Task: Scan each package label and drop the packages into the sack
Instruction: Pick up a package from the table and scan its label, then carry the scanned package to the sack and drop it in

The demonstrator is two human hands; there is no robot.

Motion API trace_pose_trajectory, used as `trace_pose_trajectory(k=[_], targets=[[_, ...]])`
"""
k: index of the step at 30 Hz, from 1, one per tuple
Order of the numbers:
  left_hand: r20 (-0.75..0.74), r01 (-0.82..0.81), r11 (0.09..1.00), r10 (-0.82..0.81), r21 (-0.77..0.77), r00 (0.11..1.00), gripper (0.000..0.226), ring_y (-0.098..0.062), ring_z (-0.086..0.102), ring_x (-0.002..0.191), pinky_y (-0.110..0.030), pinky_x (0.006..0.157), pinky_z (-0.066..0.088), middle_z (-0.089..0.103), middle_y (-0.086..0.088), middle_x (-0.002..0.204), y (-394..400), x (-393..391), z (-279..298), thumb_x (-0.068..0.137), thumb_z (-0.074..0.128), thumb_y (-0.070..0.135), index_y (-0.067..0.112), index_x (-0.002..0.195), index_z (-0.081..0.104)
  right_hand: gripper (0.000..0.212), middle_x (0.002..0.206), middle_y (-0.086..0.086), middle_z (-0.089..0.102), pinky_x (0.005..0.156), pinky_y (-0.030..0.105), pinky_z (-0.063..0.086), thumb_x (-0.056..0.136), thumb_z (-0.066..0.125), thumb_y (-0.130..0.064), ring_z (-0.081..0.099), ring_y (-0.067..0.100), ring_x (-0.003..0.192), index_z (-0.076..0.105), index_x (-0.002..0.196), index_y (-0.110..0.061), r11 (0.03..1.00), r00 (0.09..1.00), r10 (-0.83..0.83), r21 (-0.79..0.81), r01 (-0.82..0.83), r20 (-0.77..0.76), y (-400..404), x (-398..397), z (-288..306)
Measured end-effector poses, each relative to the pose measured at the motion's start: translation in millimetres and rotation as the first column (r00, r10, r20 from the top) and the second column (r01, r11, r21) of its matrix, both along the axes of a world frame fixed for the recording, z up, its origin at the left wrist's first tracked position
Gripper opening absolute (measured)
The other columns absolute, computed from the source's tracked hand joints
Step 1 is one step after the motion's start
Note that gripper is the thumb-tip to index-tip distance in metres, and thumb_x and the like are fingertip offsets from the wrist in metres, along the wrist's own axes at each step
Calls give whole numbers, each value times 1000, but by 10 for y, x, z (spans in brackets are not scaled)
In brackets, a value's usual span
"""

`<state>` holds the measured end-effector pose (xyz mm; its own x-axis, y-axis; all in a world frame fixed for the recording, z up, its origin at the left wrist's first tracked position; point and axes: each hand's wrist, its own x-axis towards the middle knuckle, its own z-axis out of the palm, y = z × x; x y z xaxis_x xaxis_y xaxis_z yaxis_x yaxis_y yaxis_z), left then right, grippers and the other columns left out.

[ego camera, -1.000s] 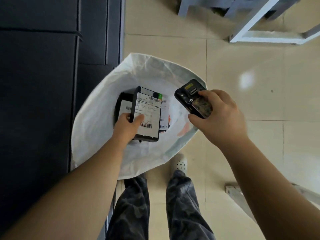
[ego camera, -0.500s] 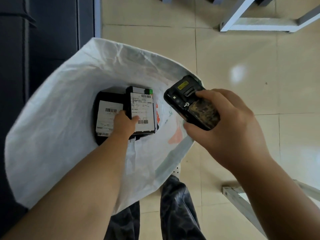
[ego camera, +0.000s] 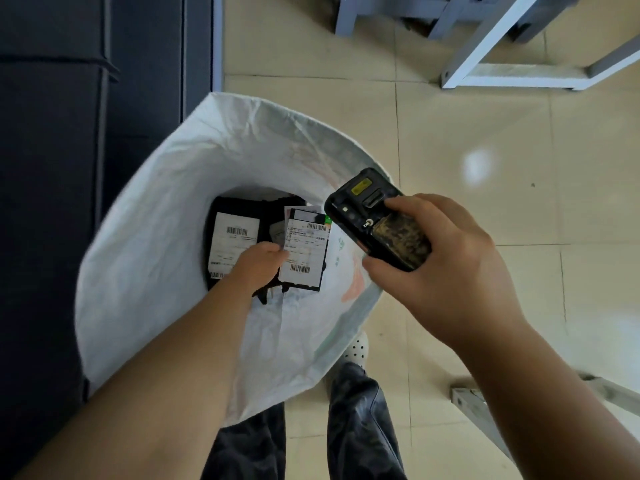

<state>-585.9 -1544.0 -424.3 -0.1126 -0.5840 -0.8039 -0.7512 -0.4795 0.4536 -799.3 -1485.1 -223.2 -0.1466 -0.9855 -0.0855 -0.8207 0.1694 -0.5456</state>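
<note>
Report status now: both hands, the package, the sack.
Left hand holds package inside sack. Right hand holds scanner. Nothing blocking.

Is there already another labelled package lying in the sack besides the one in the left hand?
Yes, a black package with a white barcode label lies at the bottom of the sack, beside the package the left hand holds.
</note>
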Motion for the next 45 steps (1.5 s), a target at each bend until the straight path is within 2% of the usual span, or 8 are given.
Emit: trace_pose_trajectory(k=[4,11,18,22,25,30,36,45], targets=[[-90,-283,943,270,-175,959,39,-11,55,108,-30,94,48,60,6,125,55,178,800,96,62,34,17,131,59,59,121,-3,60,78,34,52,68,74,-39,61,22,101,63,124,-25,1000,999,22,0,-22,47,-32,52,127],[-121,-257,805,228,-535,966,38,-6,50,112,-29,102,43,51,16,125,550,448,2828,93,66,29,21,130,60,58,121,-3,60,84,32,49,68,82,-32,60,22,104,64,122,-23,989,978,139,-72,-130,153,-72,199,1023],[-84,-199,593,217,-780,973,35,9,49,107,1,89,30,53,20,121,1235,633,4599,89,70,25,24,123,62,61,126,-7,53,86,21,37,72,82,-34,52,11,108,59,128,-27,933,922,333,-210,-292,199,134,451,2506],[-73,-172,442,233,-880,970,40,6,45,115,3,96,25,53,12,127,1681,757,5270,90,71,25,16,128,63,59,120,-13,51,81,17,35,72,83,-34,52,8,103,59,126,-29,884,895,413,-313,-349,170,448,634,3128],[-85,-168,339,248,-926,965,39,6,45,115,2,97,26,53,14,126,2084,914,5613,90,71,25,17,127,63,57,117,-12,54,75,1,32,71,84,-32,51,4,97,61,123,-27,843,883,449,-394,-366,140,752,802,3417],[-104,-198,253,343,-947,934,40,2,46,121,-10,104,31,52,17,128,3037,1305,5943,90,69,34,22,128,61,58,119,-14,54,76,-4,30,72,83,-35,42,-7,95,60,125,-30,765,822,557,-459,-451,119,1405,1252,3813],[-78,-195,154,558,-969,826,41,10,38,120,4,98,19,48,19,130,4310,1719,6229,92,66,39,22,129,60,57,120,-10,57,92,20,42,71,82,-38,54,6,107,61,123,-29,577,615,771,-589,-566,165,2148,2032,4262],[-50,-67,-22,889,-998,455,51,4,41,128,-13,105,31,45,25,131,5868,1762,6763,91,56,58,30,133,56,56,120,-15,56,89,13,40,73,82,-36,53,-1,109,58,124,-36,215,107,973,-645,-733,202,3068,3096,4700]])
